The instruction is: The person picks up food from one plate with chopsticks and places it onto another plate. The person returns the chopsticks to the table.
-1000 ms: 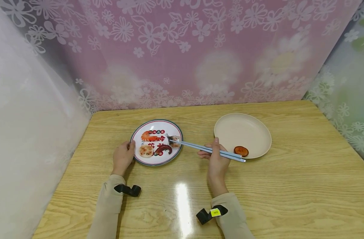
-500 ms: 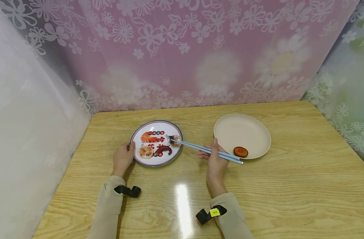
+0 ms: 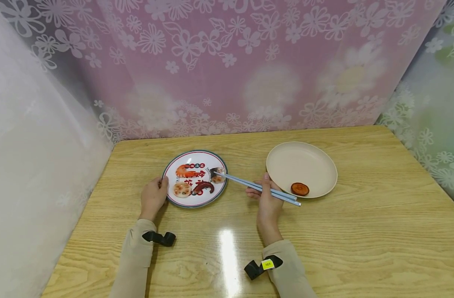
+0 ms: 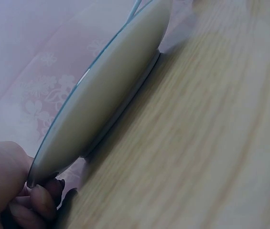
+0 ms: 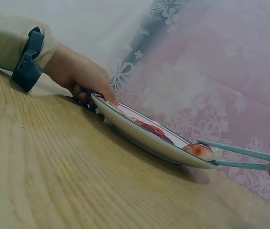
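My left hand (image 3: 154,198) grips the left rim of a round white plate (image 3: 197,202) with a blue-and-red border and printed red characters, thumb on top and fingers beneath. Food shapes show on it: a shrimp (image 3: 186,171), a pale lotus root slice (image 3: 182,189) and a dark red tentacle (image 3: 204,187). At its right edge sits a small food piece (image 5: 199,150), pale with an orange spot and a dark patch in the head view. My right hand (image 3: 268,205) holds light blue chopsticks (image 3: 262,187). Their tips are at that piece, one above it and one low beside it in the right wrist view.
A beige oval plate (image 3: 299,159) stands to the right, holding a round reddish-brown slice (image 3: 299,189) near its front rim. The wooden table (image 3: 361,231) ends at a pink floral curtain (image 3: 227,82), with more cloth at the left and right sides.
The rear ends of the chopsticks have swung slightly left and toward me, and the tips have shifted a little on the food piece. The left hand and the plates look the same.
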The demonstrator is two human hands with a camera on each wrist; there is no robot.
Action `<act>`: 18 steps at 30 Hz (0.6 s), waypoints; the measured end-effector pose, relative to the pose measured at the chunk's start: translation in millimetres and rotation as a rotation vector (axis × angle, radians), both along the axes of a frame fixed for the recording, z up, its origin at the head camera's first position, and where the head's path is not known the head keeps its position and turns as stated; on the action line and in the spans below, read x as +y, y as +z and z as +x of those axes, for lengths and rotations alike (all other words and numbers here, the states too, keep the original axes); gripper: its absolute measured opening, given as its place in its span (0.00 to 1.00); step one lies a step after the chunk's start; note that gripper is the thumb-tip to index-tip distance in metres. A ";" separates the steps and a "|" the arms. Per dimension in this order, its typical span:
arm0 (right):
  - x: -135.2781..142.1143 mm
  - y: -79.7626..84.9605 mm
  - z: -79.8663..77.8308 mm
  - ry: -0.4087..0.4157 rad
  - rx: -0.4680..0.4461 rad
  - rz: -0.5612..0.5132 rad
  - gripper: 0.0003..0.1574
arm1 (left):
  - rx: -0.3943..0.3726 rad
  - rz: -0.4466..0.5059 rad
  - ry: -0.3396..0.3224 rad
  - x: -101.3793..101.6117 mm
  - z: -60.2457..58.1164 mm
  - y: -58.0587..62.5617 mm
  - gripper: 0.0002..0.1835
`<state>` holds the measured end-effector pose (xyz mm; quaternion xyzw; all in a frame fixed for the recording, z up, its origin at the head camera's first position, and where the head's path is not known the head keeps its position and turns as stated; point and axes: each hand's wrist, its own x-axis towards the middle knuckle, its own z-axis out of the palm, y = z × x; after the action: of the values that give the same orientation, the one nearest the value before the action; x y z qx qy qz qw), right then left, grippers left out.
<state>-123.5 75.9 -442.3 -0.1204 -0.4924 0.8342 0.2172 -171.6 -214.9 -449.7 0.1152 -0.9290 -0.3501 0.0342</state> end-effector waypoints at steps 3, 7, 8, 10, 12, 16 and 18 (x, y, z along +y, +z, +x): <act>-1.6 0.2 0.1 0.012 0.032 0.031 0.22 | 0.001 0.001 0.001 0.1 0.5 0.4 0.19; -3.3 0.7 1.0 0.040 0.072 0.059 0.19 | 0.000 0.000 0.002 0.6 1.1 1.6 0.19; -3.3 0.8 1.2 0.043 0.079 0.061 0.18 | -0.001 -0.002 0.002 0.7 1.2 1.9 0.19; -2.9 1.1 1.5 0.045 0.080 0.062 0.18 | -0.004 -0.004 0.003 0.8 1.2 2.4 0.19; -2.2 1.3 1.6 0.041 0.077 0.074 0.18 | -0.008 -0.002 0.004 0.7 1.1 2.5 0.19; -0.1 2.6 1.7 0.027 0.078 0.087 0.17 | -0.015 -0.001 0.006 0.3 0.6 2.3 0.19; 0.7 3.0 1.3 0.014 0.087 0.089 0.15 | -0.017 -0.002 0.007 0.0 0.4 1.9 0.19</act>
<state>-122.2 76.7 -439.3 -0.0709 -0.5201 0.8173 0.2376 -171.3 -214.9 -447.9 0.1216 -0.9291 -0.3481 0.0276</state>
